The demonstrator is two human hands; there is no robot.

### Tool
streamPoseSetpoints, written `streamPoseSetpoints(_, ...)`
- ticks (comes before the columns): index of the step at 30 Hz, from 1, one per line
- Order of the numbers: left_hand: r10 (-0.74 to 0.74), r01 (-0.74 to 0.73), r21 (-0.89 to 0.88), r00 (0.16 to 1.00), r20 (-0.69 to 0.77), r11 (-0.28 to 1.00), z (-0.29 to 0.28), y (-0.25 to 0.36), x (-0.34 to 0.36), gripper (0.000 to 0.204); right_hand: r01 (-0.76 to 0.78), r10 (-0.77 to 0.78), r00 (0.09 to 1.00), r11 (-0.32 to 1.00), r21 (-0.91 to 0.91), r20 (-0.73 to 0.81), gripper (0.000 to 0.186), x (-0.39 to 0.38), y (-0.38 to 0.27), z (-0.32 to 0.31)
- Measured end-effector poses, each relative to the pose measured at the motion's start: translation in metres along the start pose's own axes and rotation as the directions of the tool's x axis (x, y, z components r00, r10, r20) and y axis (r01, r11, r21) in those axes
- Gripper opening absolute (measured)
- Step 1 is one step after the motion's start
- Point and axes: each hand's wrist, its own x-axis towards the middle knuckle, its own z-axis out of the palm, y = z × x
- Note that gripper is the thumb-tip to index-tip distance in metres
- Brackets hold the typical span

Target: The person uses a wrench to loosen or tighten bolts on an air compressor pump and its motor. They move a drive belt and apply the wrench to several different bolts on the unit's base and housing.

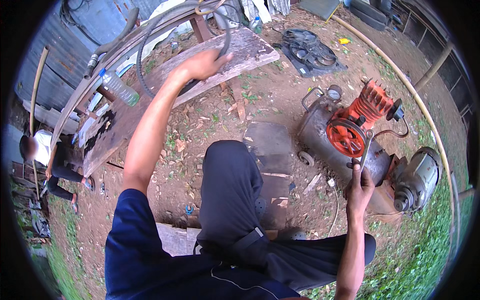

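Note:
My left hand [200, 65] reaches over a weathered wooden board [257, 52], its fingers curled on a looped black hose [145, 75], partly hidden under the hand. A plastic bottle [119, 87] stands or leans left of it. At the right, my right hand [359, 182] grips a steel wrench [366, 150] upright, its ring end in front of an air compressor with an orange pump head [367, 102], spoked flywheel [344, 137], steel tank [320, 122] and silver motor [420, 175]. Whether the wrench touches the compressor I cannot tell.
A person [45, 145] in a white top is at far left beside a pole. Flat boards [265, 135] lie around my legs. A black coiled bundle [305, 52], tyres [368, 15] and a long pale pole [390, 60] are behind. Corrugated sheets [55, 55] line the upper left.

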Motion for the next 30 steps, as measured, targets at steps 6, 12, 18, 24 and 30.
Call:
streamPoseSetpoints(6, -0.122, 0.096, 0.389, 0.992, 0.044, 0.916, 0.058, -0.072, 0.004, 0.036, -0.009, 0.008, 1.000, 0.998, -0.058, -0.023, 0.033, 0.000, 0.005, -0.003)
streamPoseSetpoints(12, -0.127, 0.160, 0.242, 0.981, -0.146, 0.957, 0.062, -0.005, -0.007, 0.046, -0.040, 0.034, 0.998, 0.988, -0.149, -0.044, 0.035, 0.013, 0.011, 0.001)
streamPoseSetpoints(18, 0.404, -0.450, -0.334, 0.893, -0.200, 0.828, 0.105, 0.150, -0.022, 0.035, 0.050, -0.105, 0.977, 0.960, -0.277, -0.186, 0.031, 0.038, 0.024, -0.023)
streamPoseSetpoints(24, 0.397, -0.513, -0.532, 0.859, -0.324, 0.674, 0.163, 0.274, -0.046, 0.031, 0.089, -0.197, 0.937, 0.933, -0.348, -0.289, 0.026, 0.035, 0.027, -0.067)
streamPoseSetpoints(30, 0.442, -0.748, -0.409, 0.648, -0.620, 0.522, 0.212, 0.295, -0.047, 0.018, -0.083, -0.101, 0.944, 0.848, -0.523, -0.313, 0.027, 0.034, 0.061, -0.104)
